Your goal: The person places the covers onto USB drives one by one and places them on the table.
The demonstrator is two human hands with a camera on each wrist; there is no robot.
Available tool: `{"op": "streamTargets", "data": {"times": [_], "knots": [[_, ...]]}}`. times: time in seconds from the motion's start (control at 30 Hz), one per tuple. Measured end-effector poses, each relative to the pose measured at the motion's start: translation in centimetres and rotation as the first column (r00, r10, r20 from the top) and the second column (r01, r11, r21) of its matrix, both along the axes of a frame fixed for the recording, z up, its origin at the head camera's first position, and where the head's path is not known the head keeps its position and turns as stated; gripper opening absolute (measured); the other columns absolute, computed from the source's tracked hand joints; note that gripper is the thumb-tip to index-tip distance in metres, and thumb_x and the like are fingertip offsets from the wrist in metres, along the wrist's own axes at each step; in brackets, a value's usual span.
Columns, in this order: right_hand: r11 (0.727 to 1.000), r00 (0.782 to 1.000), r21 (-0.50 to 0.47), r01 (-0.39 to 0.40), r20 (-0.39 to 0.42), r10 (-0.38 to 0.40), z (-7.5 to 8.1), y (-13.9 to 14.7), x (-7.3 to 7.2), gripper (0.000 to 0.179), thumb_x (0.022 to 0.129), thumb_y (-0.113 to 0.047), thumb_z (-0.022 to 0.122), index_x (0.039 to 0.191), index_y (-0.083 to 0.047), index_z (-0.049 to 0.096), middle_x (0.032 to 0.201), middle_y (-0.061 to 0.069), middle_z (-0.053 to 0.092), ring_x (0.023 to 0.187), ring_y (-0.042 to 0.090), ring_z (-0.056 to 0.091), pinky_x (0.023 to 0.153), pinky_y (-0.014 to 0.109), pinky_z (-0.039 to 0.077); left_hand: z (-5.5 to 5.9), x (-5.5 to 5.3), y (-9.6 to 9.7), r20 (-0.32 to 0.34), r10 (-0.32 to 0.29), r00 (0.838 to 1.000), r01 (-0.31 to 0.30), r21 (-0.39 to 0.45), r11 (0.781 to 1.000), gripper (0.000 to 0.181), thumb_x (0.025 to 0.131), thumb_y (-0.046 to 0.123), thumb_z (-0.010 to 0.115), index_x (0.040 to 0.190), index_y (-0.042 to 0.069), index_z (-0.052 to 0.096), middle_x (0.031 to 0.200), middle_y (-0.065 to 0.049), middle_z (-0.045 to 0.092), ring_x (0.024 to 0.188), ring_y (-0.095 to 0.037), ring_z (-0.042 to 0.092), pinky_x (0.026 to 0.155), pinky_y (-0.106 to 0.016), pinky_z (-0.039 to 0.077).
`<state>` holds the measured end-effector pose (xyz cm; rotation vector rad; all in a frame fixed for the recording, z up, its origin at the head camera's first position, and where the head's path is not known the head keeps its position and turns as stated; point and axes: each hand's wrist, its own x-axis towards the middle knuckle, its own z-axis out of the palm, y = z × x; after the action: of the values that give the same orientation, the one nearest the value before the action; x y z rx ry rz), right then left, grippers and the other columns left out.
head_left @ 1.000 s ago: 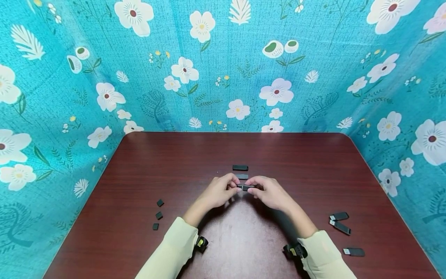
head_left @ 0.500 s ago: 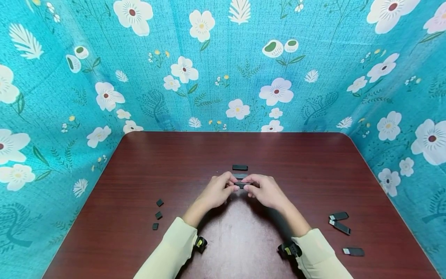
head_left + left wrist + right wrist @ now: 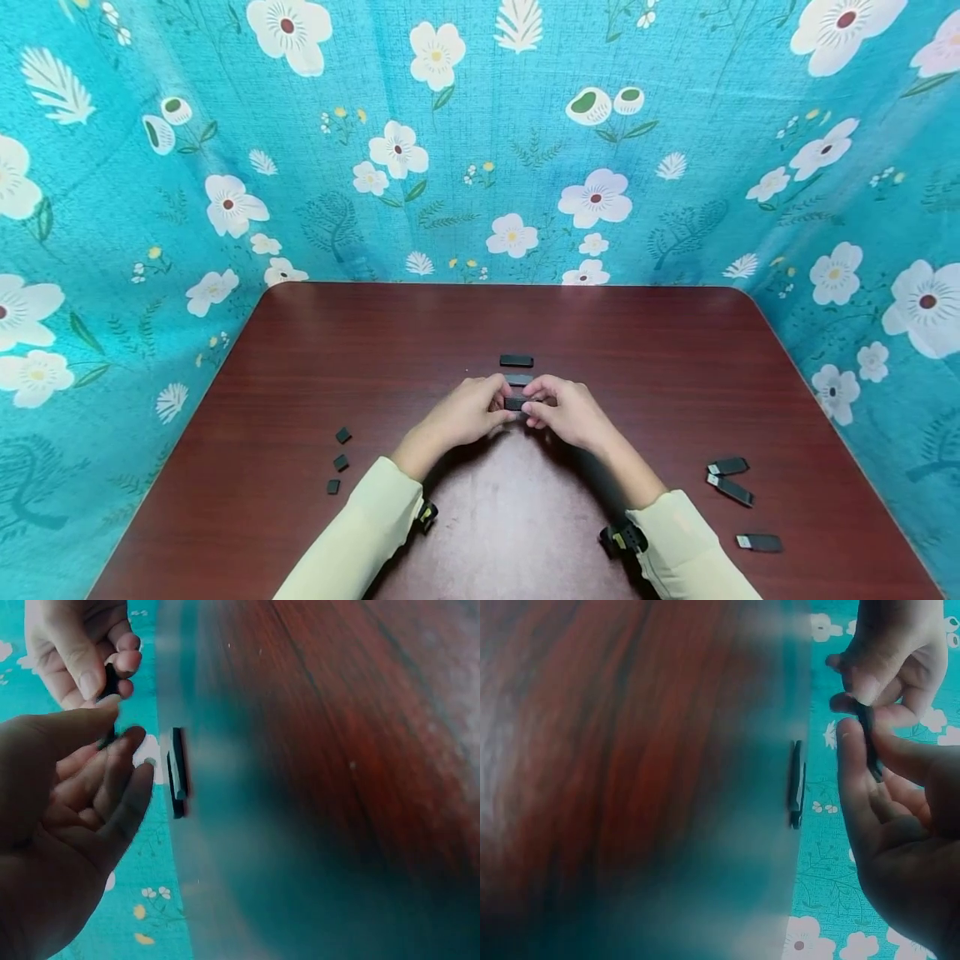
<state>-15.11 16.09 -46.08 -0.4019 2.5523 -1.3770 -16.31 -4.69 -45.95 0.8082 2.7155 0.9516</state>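
Observation:
A black USB flash drive [image 3: 514, 403] is held up between both hands near the middle of the table. My left hand [image 3: 468, 414] pinches its left end between thumb and fingers. From the other side, my right hand [image 3: 567, 414] grips the right end with thumb and fingertips. The right wrist view shows the dark drive [image 3: 871, 746] running from one hand to the other, its ends partly covered by fingers. Just beyond the hands lie a grey flash drive [image 3: 518, 380] and, behind that, a black flash drive [image 3: 517, 361].
On the left, small black caps [image 3: 341, 462] lie in a loose column on the brown table [image 3: 375, 333]. Flash drives with bare metal plugs lie at the right: two almost touching [image 3: 730, 490], one nearer the front [image 3: 759, 542]. A blue flowered cloth [image 3: 480, 192] surrounds the table.
A second ago, the drive showed a light band between the hands; now it appears as one dark piece. The right hand has shifted left, and the left fingers have loosened slightly around their end.

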Motion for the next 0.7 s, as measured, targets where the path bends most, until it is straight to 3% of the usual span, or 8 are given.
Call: {"op": "streamTargets", "data": {"times": [0.2, 0.5, 0.7], "knots": [[0.989, 0.997, 0.146, 0.010, -0.082, 0.002, -0.3, 0.3, -0.2, 0.015, 0.091, -0.007, 0.075, 0.104, -0.006, 0.067, 0.085, 0.000, 0.073, 0.072, 0.010, 0.068, 0.065, 0.030, 0.054, -0.5, 0.0, 0.3, -0.141, 0.021, 0.990, -0.036, -0.108, 0.993, 0.021, 0.093, 0.023, 0.076, 0.108, 0.010, 0.067, 0.091, 0.001, 0.072, 0.085, -0.013, 0.067, 0.076, -0.030, 0.054], [0.939, 0.975, 0.342, 0.013, -0.212, 0.064, -0.8, -0.1, -0.7, 0.018, 0.088, -0.007, 0.077, 0.104, -0.007, 0.069, 0.097, 0.007, 0.070, 0.092, 0.022, 0.067, 0.083, 0.043, 0.055, -1.5, -0.9, 1.0, -0.158, 0.061, 0.986, -0.092, -0.196, 0.976, 0.018, 0.093, 0.025, 0.075, 0.104, 0.012, 0.070, 0.081, 0.007, 0.062, 0.091, -0.015, 0.061, 0.081, -0.033, 0.051], [0.915, 0.970, 0.403, 0.014, -0.229, 0.086, -1.0, -0.6, -1.1, 0.018, 0.087, -0.007, 0.077, 0.102, -0.008, 0.067, 0.085, 0.002, 0.062, 0.078, 0.018, 0.059, 0.071, 0.038, 0.050, -1.8, -1.4, 1.4, -0.147, 0.060, 0.987, -0.096, -0.248, 0.964, 0.014, 0.091, 0.022, 0.077, 0.097, 0.011, 0.071, 0.085, 0.003, 0.067, 0.094, -0.019, 0.066, 0.085, -0.035, 0.053]]}}
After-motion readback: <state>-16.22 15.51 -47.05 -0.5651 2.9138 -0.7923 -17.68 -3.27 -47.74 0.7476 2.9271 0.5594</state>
